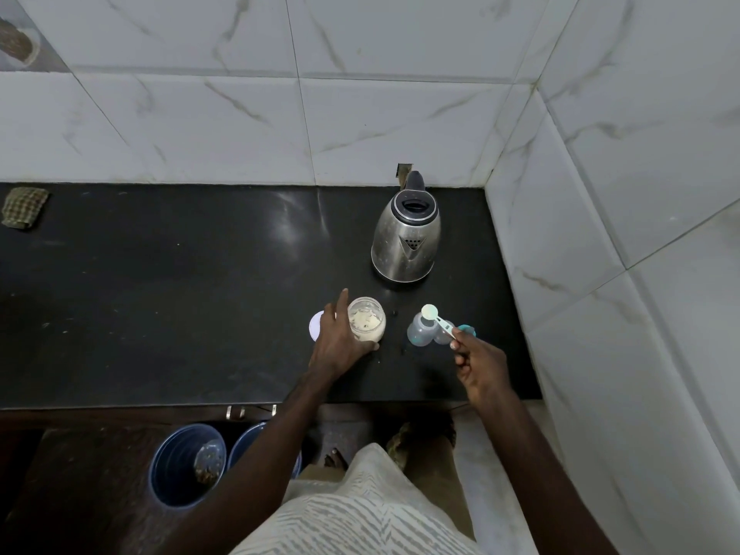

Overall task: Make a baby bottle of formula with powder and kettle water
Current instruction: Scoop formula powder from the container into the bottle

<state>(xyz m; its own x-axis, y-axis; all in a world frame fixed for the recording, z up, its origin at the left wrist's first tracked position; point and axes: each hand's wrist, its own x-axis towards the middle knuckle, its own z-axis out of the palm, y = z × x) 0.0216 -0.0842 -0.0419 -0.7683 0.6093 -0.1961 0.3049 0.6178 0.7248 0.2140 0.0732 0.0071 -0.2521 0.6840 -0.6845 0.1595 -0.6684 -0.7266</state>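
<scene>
Glass jar (pixel 366 324) holds pale powder; scoop (pixel 437 319) rests over open bottle (pixel 420 329).

Kettle (pixel 406 238): one
Powder jar (pixel 366 324): one
Jar lid (pixel 316 326): one
Baby bottle (pixel 420 332): one
Scoop (pixel 438 320): one
Hands: two, left (pixel 340 342), right (pixel 478 364)
Blue buckets (pixel 186 464): two
Folded cloth (pixel 25 207): one

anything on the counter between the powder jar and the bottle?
Nothing sizeable: in the head view, bare black counter with a few small specks separates the powder jar from the bottle.
</scene>
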